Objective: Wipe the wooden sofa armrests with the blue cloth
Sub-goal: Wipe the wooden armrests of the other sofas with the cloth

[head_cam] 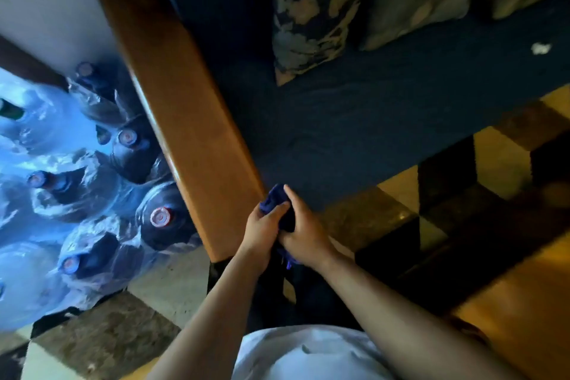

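A wide brown wooden armrest (185, 108) runs from the top left down to the lower middle of the head view, along the left side of a dark blue sofa seat (354, 120). The blue cloth (274, 199) is bunched between both hands just off the armrest's near right corner. My left hand (262, 228) grips its left side. My right hand (303, 231) is closed over its right side, index finger on top. A bit of cloth hangs below the hands.
Several large plastic-wrapped water bottles (92, 194) stand on the floor left of the armrest. Patterned cushions (311, 6) lie at the back of the seat. A small white scrap (541, 48) sits on the seat. The floor (101, 336) is checkered tile.
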### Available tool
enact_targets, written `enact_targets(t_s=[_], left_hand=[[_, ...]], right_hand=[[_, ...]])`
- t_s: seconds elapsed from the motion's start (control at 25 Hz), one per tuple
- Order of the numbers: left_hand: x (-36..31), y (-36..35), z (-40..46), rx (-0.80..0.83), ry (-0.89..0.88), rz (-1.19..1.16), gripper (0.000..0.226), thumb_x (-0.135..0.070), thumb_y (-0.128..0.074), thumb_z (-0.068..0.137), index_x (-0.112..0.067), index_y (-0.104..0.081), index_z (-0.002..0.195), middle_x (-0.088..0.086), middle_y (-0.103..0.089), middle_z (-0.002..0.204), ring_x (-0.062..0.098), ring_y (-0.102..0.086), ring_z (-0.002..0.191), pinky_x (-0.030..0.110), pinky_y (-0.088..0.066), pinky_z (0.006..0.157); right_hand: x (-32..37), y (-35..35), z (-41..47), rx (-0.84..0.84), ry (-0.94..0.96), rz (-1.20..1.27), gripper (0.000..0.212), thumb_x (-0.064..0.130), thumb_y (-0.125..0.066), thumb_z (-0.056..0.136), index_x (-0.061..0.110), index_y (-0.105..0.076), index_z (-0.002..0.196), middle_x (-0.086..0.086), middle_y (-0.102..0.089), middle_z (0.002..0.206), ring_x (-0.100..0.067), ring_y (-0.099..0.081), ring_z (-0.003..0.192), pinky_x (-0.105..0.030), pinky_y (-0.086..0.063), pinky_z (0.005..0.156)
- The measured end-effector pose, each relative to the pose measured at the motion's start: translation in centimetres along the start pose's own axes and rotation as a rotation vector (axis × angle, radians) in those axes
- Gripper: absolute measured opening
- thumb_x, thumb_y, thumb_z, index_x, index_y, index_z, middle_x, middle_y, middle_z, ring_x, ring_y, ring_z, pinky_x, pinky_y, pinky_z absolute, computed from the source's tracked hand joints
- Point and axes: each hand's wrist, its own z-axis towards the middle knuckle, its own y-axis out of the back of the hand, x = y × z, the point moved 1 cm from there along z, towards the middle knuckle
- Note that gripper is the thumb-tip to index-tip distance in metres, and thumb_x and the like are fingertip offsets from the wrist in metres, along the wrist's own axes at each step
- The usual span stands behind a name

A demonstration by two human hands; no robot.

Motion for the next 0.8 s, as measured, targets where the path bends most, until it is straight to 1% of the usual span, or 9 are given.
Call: enact_targets(t_s=[0.08, 0.16, 0.24, 0.32, 0.48, 0.56, 0.64, 0.72, 0.8], left_hand=[[-1.6, -1.0, -0.1, 0.029, -0.036, 0.071, 0.017, -0.007, -0.068, 0.092, -0.005, -0.071, 0.108, 0.018, -0.079, 0.092, 0.038, -0.075, 0.093, 0.045, -0.062, 0.08], [-3.2, -3.6, -0.6, 0.119, -0.03, 0.124, 0.022, -0.009, -0.071, 0.091, -0.003, -0.069, 0.112, 0.025, -0.077, 0.099, 0.042, -0.075, 0.09, 0.055, -0.062, 0.081], [-4.0, -7.4, -1.2, 0.189, -0.025, 0.134, 0.02, -0.01, -0.073, 0.091, -0.004, -0.07, 0.11, 0.024, -0.077, 0.101, 0.035, -0.077, 0.086, 0.046, -0.064, 0.069], [-4.0, -12.5, -1.9, 0.263, 0.0, 0.152, 0.02, -0.01, -0.071, 0.092, -0.002, -0.07, 0.11, 0.024, -0.076, 0.105, 0.029, -0.078, 0.087, 0.039, -0.064, 0.067], [-3.0, -22.2, -2.3, 0.403, 0.015, 0.387, 0.03, -0.014, -0.071, 0.093, 0.002, -0.067, 0.118, 0.023, -0.076, 0.111, 0.038, -0.073, 0.106, 0.055, -0.056, 0.098], [-2.5, -27.7, -2.5, 0.443, 0.018, 0.476, 0.031, -0.01, -0.071, 0.092, 0.004, -0.067, 0.12, 0.024, -0.076, 0.112, 0.039, -0.072, 0.108, 0.056, -0.053, 0.101], [-1.7, -33.2, -2.7, 0.454, 0.035, 0.524, 0.032, -0.005, -0.071, 0.091, 0.006, -0.065, 0.121, 0.027, -0.073, 0.116, 0.042, -0.069, 0.112, 0.058, -0.052, 0.103], [-0.9, -38.8, -2.8, 0.46, 0.01, 0.567, 0.036, -0.002, -0.073, 0.088, 0.008, -0.064, 0.121, 0.03, -0.071, 0.117, 0.045, -0.067, 0.113, 0.06, -0.049, 0.104], [-0.4, -44.3, -2.9, 0.499, -0.023, 0.588, 0.035, 0.002, -0.071, 0.088, 0.009, -0.065, 0.122, 0.031, -0.071, 0.119, 0.045, -0.068, 0.111, 0.059, -0.052, 0.1]], right_hand=[[0.9, 1.9, -0.7, -0.087, 0.028, 0.137, 0.089, 0.033, -0.063, 0.074, 0.05, -0.026, 0.153, 0.018, -0.044, 0.154, 0.013, -0.049, 0.129, -0.011, -0.044, 0.1], [0.7, 5.4, -1.2, -0.283, -0.004, 0.278, 0.078, 0.028, -0.066, 0.079, 0.039, -0.038, 0.151, 0.018, -0.043, 0.147, 0.017, -0.047, 0.125, -0.007, -0.042, 0.098], [-0.5, 9.7, -1.8, -0.367, -0.113, 0.431, 0.047, 0.025, -0.071, 0.085, 0.031, -0.06, 0.131, 0.01, -0.06, 0.129, -0.002, -0.057, 0.119, -0.027, -0.047, 0.103], [-2.7, 14.0, -2.8, -0.38, -0.185, 0.551, 0.002, 0.027, -0.074, 0.088, 0.028, -0.073, 0.088, 0.01, -0.073, 0.092, -0.006, -0.067, 0.091, -0.039, -0.053, 0.085], [-7.4, 21.0, -4.9, -0.444, -0.193, 0.669, 0.024, 0.038, -0.077, 0.08, 0.035, -0.068, 0.057, 0.018, -0.065, 0.058, 0.008, -0.061, 0.059, -0.018, -0.047, 0.06], [-10.0, 25.5, -5.3, -0.491, -0.181, 0.702, 0.03, 0.032, -0.079, 0.081, 0.036, -0.062, 0.056, 0.022, -0.058, 0.053, 0.009, -0.055, 0.056, -0.013, -0.043, 0.057], [-12.6, 30.3, -5.9, -0.535, -0.192, 0.763, 0.024, 0.024, -0.082, 0.083, 0.031, -0.063, 0.068, 0.022, -0.064, 0.059, 0.006, -0.063, 0.061, -0.01, -0.045, 0.058], [-14.8, 35.1, -6.4, -0.56, -0.207, 0.831, 0.016, 0.021, -0.082, 0.083, 0.022, -0.067, 0.087, 0.013, -0.074, 0.08, 0.002, -0.072, 0.076, -0.013, -0.051, 0.063], [-16.5, 40.1, -7.0, -0.617, -0.176, 0.871, 0.023, 0.019, -0.082, 0.084, 0.011, -0.065, 0.097, -0.002, -0.076, 0.097, -0.006, -0.073, 0.089, -0.024, -0.058, 0.075]])
